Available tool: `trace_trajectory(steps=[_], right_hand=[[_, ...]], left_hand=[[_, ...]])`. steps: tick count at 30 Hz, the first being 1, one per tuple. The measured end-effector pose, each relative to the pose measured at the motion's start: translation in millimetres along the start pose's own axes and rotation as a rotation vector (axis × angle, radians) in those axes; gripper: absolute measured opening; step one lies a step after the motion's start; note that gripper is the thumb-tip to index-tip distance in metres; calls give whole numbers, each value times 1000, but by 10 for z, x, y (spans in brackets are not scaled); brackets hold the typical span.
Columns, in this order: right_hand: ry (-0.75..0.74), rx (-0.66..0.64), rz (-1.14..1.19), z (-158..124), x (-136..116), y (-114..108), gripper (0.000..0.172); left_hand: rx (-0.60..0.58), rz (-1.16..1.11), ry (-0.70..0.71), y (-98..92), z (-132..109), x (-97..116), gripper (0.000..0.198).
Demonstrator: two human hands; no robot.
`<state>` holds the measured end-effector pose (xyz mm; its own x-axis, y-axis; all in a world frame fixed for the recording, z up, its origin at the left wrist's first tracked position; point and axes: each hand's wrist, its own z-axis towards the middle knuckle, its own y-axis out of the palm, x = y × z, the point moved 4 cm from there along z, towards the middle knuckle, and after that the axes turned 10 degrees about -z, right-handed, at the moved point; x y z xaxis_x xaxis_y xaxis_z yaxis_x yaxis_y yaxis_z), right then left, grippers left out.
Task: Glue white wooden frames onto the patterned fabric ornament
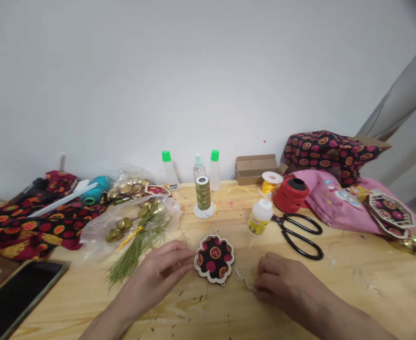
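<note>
A flower-shaped wooden ornament [214,259] covered in black cloth with red and orange circles lies on the wooden table [352,283]. My left hand [163,269] rests beside it, fingertips touching its left edge, fingers loosely curled. My right hand [282,282] lies to the ornament's right, fingers curled and pinched on a small pale cut-out piece [245,277] at the table surface.
A glue bottle [259,216], black scissors [300,233], an olive thread spool [203,194], a red ribbon roll [292,194] and a yellow spool [271,182] stand behind. Patterned cloth [30,222], gold bells in plastic [130,219], green tassel [133,250] lie left; dark tablet [16,295] near left.
</note>
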<state>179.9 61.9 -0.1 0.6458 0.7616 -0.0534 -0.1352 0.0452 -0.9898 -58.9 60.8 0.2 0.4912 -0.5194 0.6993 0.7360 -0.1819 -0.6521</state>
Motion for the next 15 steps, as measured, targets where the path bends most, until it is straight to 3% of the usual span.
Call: trace_trajectory(steps=[3,5,8,12,15], right_hand=[[-28,123,17,-31,-42,-9,16],[-63,190,30,-15,-93,-42,17],[-149,238,-40,82,-221,-59,18],[-242,242,-151,267,-392,-8,10],[-253,210,-211,349,-449,26,7]], left_hand=[[116,-43,-101,-105,17,32,19],[126,-38,-176,-160,35,60,19],[18,-9,-207,-163,70,88,26],[-179,-21,-228,-27,71,14,55],[-240,-62,-248,65,43,-61,67]])
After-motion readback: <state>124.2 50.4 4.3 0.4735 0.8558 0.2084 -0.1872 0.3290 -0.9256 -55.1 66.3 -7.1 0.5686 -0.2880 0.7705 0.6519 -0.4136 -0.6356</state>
